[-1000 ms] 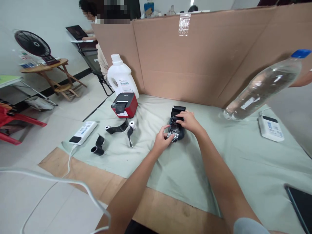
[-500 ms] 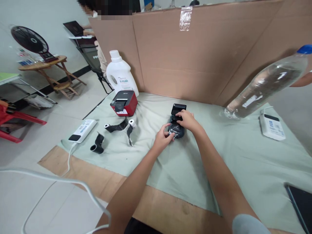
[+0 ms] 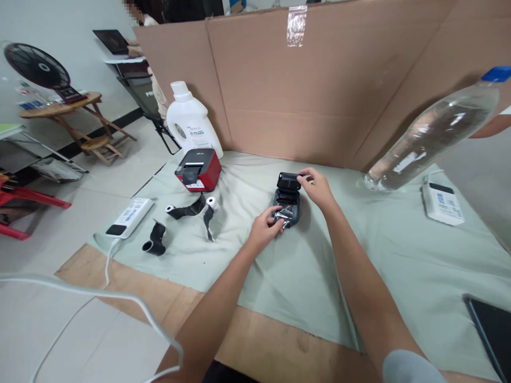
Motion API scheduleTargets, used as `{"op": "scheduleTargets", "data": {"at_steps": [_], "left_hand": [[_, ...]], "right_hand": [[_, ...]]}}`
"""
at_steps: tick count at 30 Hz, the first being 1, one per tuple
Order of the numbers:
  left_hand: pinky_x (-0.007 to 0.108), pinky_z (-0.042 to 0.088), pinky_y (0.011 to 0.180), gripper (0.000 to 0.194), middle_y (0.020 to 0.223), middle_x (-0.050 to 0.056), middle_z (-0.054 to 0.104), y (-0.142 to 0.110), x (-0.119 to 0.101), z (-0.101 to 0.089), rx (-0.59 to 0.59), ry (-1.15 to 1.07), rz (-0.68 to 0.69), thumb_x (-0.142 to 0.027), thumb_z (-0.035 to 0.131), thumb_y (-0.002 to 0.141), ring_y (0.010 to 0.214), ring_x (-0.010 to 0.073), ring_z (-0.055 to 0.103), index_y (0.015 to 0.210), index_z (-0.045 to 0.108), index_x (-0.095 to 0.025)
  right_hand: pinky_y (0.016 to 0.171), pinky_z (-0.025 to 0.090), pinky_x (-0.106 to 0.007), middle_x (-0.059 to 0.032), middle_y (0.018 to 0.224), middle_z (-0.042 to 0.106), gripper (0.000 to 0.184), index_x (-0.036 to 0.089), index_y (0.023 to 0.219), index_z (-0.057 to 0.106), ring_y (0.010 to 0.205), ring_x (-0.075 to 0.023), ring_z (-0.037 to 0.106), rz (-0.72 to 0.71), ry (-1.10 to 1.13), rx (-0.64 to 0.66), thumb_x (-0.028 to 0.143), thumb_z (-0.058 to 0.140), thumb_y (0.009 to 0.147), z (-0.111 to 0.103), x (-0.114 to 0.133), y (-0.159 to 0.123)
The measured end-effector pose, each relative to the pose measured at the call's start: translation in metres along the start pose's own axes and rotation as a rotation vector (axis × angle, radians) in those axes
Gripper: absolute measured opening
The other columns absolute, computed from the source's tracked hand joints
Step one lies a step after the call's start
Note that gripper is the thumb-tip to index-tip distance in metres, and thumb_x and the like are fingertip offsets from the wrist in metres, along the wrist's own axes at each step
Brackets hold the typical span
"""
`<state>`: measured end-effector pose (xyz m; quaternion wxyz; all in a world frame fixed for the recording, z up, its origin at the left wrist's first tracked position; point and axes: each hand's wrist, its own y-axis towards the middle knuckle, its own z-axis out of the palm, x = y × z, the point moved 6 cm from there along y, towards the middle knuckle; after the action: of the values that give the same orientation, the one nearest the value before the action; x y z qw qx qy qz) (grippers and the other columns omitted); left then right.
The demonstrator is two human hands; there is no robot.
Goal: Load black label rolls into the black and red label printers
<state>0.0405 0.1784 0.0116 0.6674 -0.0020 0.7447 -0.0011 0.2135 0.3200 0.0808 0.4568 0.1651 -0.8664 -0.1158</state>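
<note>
A black device (image 3: 288,205) is set on a pale green cloth (image 3: 295,282) and taken here as the clock's hub. The cloth is bounded by a cardboard wall (image 3: 299,101) at 12 o'clock and by a wooden edge (image 3: 279,348) at 6; cloth is spread between the device and a large clear bottle (image 3: 431,135) at 2. Compared with half a second earlier, the right hand (image 3: 318,189) has been shifted from the device's middle to the corner of its raised lid (image 3: 288,182); the left hand (image 3: 263,230) is kept low on the device. The long axis is laid roughly from 6 to 12, the lid end pointed to 12. The near left corner is grasped by the left thumb and fingers; the lid's right corner is touched by the right fingertips, how firmly cannot be told.
</note>
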Motion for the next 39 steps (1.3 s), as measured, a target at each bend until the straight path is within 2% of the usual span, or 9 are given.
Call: {"op": "scheduleTargets", "data": {"at_steps": [3,7,14,19,23,27,32,35,39], "left_hand": [[0.024,0.045,0.057,0.048,0.06,-0.002,0.067,0.001,0.003,0.001,0.016,-0.032,-0.002,-0.035,0.068,0.084,0.056,0.0144,0.061,0.129,0.065,-0.017],[0.022,0.043,0.056,0.035,0.059,-0.001,0.066,0.002,0.001,0.003,0.037,-0.035,0.016,-0.032,0.067,0.083,0.055,0.0124,0.06,0.114,0.072,-0.015],[0.021,0.04,0.052,0.028,0.06,0.001,0.067,0.002,0.005,0.003,0.052,-0.048,0.05,-0.034,0.065,0.085,0.05,0.0093,0.053,0.101,0.077,-0.015],[0.021,0.042,0.053,0.028,0.062,0.001,0.068,0.003,0.006,0.003,0.046,-0.057,0.042,-0.035,0.066,0.084,0.051,0.0094,0.054,0.1,0.078,-0.015],[0.022,0.043,0.053,0.025,0.062,0.001,0.068,0.0,0.0,0.003,0.071,-0.016,0.057,-0.031,0.063,0.085,0.05,0.0094,0.054,0.097,0.078,-0.015],[0.023,0.046,0.058,0.023,0.06,0.0,0.067,-0.004,-0.006,0.007,0.151,0.109,0.126,-0.023,0.06,0.084,0.053,0.0109,0.058,0.096,0.08,-0.016],[0.025,0.044,0.06,0.024,0.058,0.0,0.066,-0.012,-0.009,0.017,0.28,0.379,0.283,-0.017,0.062,0.083,0.053,0.0122,0.056,0.095,0.082,-0.016],[0.027,0.047,0.068,0.026,0.074,0.002,0.076,-0.018,-0.012,0.024,0.329,0.594,0.365,-0.02,0.064,0.084,0.066,0.0158,0.065,0.1,0.084,-0.022],[0.026,0.045,0.071,0.026,0.079,0.001,0.078,-0.023,-0.016,0.029,0.352,0.737,0.367,-0.024,0.063,0.088,0.072,0.0162,0.068,0.103,0.083,-0.028]], "right_hand": [[0.079,0.05,-0.034,-0.0071,0.098,0.07,0.018,0.019,0.089,0.074,0.084,-0.021,0.063,-0.028,-0.043,0.192,0.034,0.066,0.083,-0.001,0.01,-0.005],[0.088,0.05,-0.034,-0.0072,0.104,0.064,0.011,0.02,0.085,0.076,0.088,-0.0203,0.062,-0.008,-0.164,0.444,0.028,0.071,0.08,0.004,0.014,-0.014],[0.095,0.05,-0.036,-0.0144,0.125,0.061,0.053,0.017,0.129,0.063,0.104,-0.0244,0.063,0.249,-0.233,0.438,0.035,0.077,0.081,0.024,-0.005,-0.02],[0.093,0.052,-0.035,-0.0141,0.123,0.065,0.059,0.017,0.139,0.056,0.105,-0.0247,0.065,0.403,-0.207,0.479,0.034,0.073,0.086,0.031,-0.013,-0.024],[0.092,0.053,-0.037,-0.0179,0.128,0.062,0.06,0.016,0.138,0.057,0.107,-0.028,0.066,0.398,-0.267,0.387,0.041,0.072,0.085,0.03,0.006,-0.033],[0.094,0.053,-0.048,-0.0245,0.138,0.049,0.085,0.018,0.15,0.044,0.112,-0.0395,0.066,0.416,-0.461,0.319,0.063,0.07,0.082,0.043,0.042,-0.051],[0.092,0.052,-0.05,-0.0255,0.144,0.04,0.097,0.019,0.154,0.034,0.118,-0.0454,0.062,0.433,-0.605,0.261,0.051,0.078,0.075,0.061,0.069,-0.066],[0.09,0.054,-0.048,-0.0211,0.137,0.045,0.084,0.019,0.146,0.042,0.113,-0.0408,0.063,0.391,-0.548,0.181,0.048,0.075,0.074,0.043,0.064,-0.066],[0.094,0.052,-0.047,-0.0196,0.132,0.048,0.076,0.018,0.143,0.047,0.112,-0.0373,0.063,0.404,-0.527,0.021,0.049,0.071,0.077,-0.029,0.022,-0.073]]}}
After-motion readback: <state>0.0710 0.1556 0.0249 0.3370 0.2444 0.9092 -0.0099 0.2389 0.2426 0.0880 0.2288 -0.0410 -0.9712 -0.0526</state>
